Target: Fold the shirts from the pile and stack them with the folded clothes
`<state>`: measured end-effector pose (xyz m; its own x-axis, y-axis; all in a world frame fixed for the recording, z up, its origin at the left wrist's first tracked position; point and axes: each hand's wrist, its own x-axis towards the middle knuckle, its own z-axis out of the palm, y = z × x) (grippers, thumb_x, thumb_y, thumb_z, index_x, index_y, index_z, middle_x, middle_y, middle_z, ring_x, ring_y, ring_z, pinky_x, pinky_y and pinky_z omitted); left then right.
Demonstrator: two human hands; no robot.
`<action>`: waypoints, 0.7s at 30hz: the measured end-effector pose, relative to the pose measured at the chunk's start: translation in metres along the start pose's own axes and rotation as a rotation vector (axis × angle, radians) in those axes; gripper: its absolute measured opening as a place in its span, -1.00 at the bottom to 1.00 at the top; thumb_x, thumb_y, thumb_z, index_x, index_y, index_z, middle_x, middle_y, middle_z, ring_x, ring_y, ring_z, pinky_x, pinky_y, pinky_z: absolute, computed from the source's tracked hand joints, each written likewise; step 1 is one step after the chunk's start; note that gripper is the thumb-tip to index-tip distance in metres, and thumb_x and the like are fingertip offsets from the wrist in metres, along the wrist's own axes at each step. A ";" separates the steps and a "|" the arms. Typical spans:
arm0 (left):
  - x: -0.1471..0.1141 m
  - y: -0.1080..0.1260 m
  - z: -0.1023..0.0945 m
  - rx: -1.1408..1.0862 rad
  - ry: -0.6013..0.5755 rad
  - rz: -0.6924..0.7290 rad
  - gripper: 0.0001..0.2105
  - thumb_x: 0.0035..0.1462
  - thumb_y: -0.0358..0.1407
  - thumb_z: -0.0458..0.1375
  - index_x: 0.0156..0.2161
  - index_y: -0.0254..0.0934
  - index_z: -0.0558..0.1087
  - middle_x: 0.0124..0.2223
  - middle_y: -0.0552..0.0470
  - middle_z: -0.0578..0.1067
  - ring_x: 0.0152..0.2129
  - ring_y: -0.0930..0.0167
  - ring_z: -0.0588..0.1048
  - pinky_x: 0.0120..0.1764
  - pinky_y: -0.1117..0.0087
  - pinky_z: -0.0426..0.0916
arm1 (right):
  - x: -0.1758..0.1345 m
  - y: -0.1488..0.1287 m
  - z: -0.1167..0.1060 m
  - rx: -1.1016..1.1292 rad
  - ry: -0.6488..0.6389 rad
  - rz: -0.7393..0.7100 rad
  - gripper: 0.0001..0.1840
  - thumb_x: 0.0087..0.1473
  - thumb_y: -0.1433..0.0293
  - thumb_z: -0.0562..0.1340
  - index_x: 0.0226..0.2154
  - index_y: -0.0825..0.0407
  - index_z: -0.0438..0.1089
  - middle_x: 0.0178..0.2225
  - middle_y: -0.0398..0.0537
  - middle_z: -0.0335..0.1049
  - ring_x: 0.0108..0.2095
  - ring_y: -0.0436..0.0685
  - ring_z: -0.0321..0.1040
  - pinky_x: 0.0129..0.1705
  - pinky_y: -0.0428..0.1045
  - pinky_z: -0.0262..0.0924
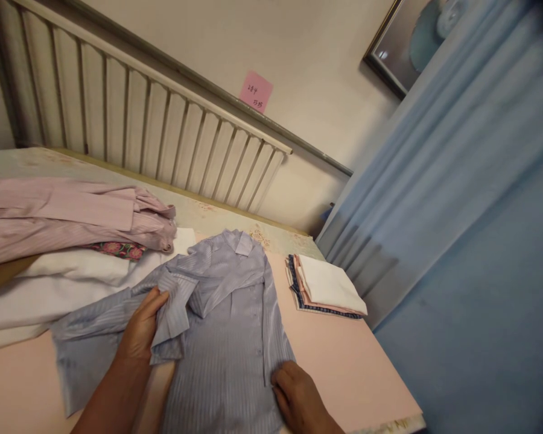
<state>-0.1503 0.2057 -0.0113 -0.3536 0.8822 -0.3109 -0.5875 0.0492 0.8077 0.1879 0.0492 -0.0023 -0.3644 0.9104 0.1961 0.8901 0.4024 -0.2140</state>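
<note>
A blue-grey striped shirt (228, 337) lies spread on the peach-coloured sheet, its collar pointing away from me and its buttoned front facing up. My left hand (140, 328) is closed around the cuff end of one sleeve, holding it bent above the shirt's left side. The other sleeve runs straight down along the right edge of the shirt. At that edge, near the sleeve's end, my right hand (301, 395) has its fingers curled on the fabric. The lower hem runs out of view at the bottom.
Pink striped garments (72, 208) and white cloth (72, 289) are heaped on the left. A folded stack (330, 286) with a white top piece sits at the right. Behind the table (344, 374) stands a radiator (163, 120); a blue curtain (434, 169) hangs along the right.
</note>
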 end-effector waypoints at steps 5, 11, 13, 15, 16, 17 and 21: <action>0.002 -0.001 0.001 -0.017 -0.010 -0.049 -0.70 -0.02 -0.35 0.20 -0.10 -0.22 0.48 -0.14 0.10 0.55 -0.08 0.34 0.48 -0.03 0.33 0.40 | -0.004 0.003 0.007 -0.038 0.021 0.001 -0.76 -0.01 0.57 0.11 -0.28 -0.03 0.32 -0.30 -0.06 0.28 -0.28 0.11 0.26 -0.26 -0.04 0.18; -0.015 0.011 0.009 -0.079 -0.116 -0.053 -0.68 0.01 -0.38 0.13 -0.08 -0.22 0.48 -0.20 0.11 0.58 -0.21 0.37 0.55 -0.13 0.39 0.45 | -0.003 0.012 0.017 -0.093 0.096 -0.037 -0.68 -0.10 0.65 0.04 -0.34 -0.01 0.33 -0.38 -0.07 0.26 -0.35 0.10 0.23 -0.33 -0.05 0.15; -0.019 0.014 0.011 -0.099 -0.139 -0.051 -0.68 0.00 -0.40 0.12 -0.08 -0.23 0.48 -0.21 0.10 0.58 -0.24 0.38 0.56 -0.15 0.39 0.45 | -0.002 0.013 0.013 -0.060 0.102 -0.030 -0.67 -0.13 0.67 0.03 -0.36 -0.01 0.32 -0.38 -0.07 0.27 -0.34 0.09 0.24 -0.32 -0.06 0.15; -0.021 0.016 0.012 -0.109 -0.104 -0.060 -0.68 0.00 -0.43 0.13 -0.09 -0.24 0.49 -0.24 0.10 0.58 -0.26 0.38 0.56 -0.16 0.40 0.46 | -0.002 0.013 0.007 -0.031 0.097 -0.021 -0.66 -0.12 0.67 0.01 -0.36 -0.01 0.31 -0.37 -0.07 0.28 -0.33 0.09 0.25 -0.30 -0.06 0.16; -0.021 0.016 0.012 -0.106 -0.068 -0.067 -0.68 -0.01 -0.43 0.14 -0.09 -0.24 0.49 -0.25 0.10 0.58 -0.27 0.38 0.56 -0.16 0.40 0.46 | -0.003 0.013 0.004 -0.023 0.091 -0.018 -0.66 -0.11 0.67 0.01 -0.36 -0.01 0.32 -0.37 -0.07 0.28 -0.33 0.09 0.25 -0.29 -0.06 0.16; -0.021 0.016 0.011 -0.099 -0.035 -0.072 -0.68 -0.01 -0.43 0.16 -0.09 -0.24 0.49 -0.26 0.10 0.58 -0.26 0.38 0.56 -0.16 0.39 0.46 | -0.004 0.012 0.003 -0.019 0.079 -0.018 -0.67 -0.11 0.66 0.01 -0.36 -0.01 0.32 -0.37 -0.07 0.29 -0.32 0.09 0.26 -0.29 -0.06 0.17; -0.016 0.013 0.008 -0.053 0.008 -0.046 -0.66 -0.02 -0.41 0.20 -0.07 -0.23 0.48 -0.24 0.11 0.58 -0.19 0.32 0.54 -0.10 0.32 0.44 | -0.009 0.008 -0.001 -0.005 0.011 -0.019 -0.67 -0.12 0.64 0.03 -0.36 -0.02 0.35 -0.36 -0.07 0.31 -0.33 0.08 0.28 -0.29 -0.07 0.19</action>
<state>-0.1465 0.1962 0.0079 -0.3312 0.8759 -0.3509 -0.6407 0.0642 0.7651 0.1988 0.0444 -0.0044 -0.3781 0.9014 0.2111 0.8844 0.4191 -0.2053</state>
